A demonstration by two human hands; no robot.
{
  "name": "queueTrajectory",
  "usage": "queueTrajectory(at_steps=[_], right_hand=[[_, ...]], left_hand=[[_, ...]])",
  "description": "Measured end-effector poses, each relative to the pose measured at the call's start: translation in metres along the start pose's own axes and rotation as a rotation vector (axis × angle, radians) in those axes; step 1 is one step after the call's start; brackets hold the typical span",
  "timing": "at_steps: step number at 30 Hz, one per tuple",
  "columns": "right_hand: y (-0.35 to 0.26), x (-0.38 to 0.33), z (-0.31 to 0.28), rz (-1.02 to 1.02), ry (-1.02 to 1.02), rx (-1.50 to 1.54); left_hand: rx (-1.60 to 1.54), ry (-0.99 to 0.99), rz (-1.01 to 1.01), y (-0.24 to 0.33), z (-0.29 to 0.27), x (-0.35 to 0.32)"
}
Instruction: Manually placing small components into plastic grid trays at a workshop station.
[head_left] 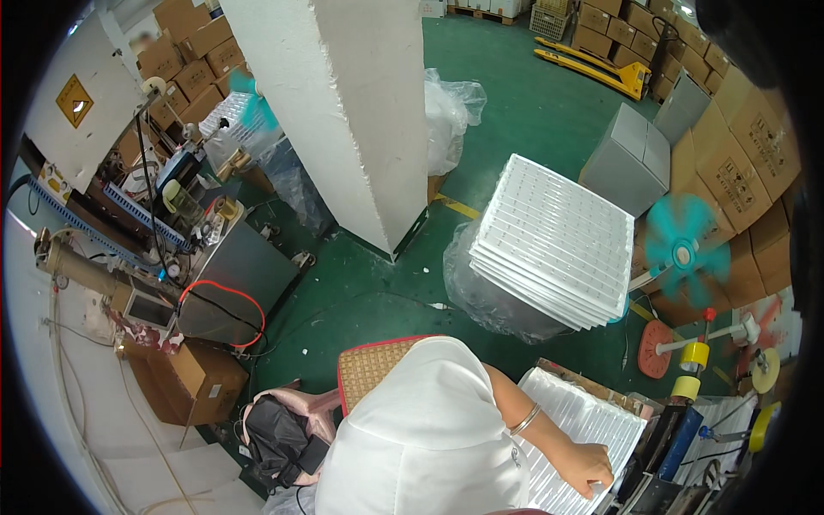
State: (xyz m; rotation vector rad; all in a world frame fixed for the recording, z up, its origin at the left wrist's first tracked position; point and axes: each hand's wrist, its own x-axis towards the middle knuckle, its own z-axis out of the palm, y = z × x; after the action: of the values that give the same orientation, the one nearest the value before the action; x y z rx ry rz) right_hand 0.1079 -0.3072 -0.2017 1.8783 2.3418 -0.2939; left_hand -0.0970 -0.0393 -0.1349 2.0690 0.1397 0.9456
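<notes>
A white-capped co-worker (421, 429) extends a bare arm (549, 438) across a ridged white panel (592, 412) at lower right. The curled hand (588, 468) lies over it, knuckles up; whether it pinches anything cannot be told. The wearer's own hands are out of view, grip undeterminable. Brown cartons (740, 184) bear dark printing; a yellow sign (75, 101) shows a triangle; the cap's emblem (517, 453) is illegible.

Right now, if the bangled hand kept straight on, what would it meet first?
Probably the dark machine frame past the white ribbed panel's edge, but depth is unclear; the bangled hand may brush the panel first.
</notes>
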Motion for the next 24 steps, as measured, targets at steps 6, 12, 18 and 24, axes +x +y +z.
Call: queueTrajectory(at_steps=[6,12,18,24], right_hand=[[0.002,0.007,0.002,0.843,-0.355,0.997],[-0.089,0.051,-0.112,0.701,0.622,0.65],[-0.086,0.04,-0.151,0.925,0.918,0.795],[-0.078,0.035,-0.16,0.949,1.247,0.794]], left_hand=[[-0.2,0.008,-0.023,0.009,-0.001,0.006],[-0.699,-0.213,-0.373,0.012,-0.037,0.026],[-0.299,-0.174,-0.176,0.007,-0.018,0.049],[0.032,-0.153,0.113,0.026,0.016,0.102]])
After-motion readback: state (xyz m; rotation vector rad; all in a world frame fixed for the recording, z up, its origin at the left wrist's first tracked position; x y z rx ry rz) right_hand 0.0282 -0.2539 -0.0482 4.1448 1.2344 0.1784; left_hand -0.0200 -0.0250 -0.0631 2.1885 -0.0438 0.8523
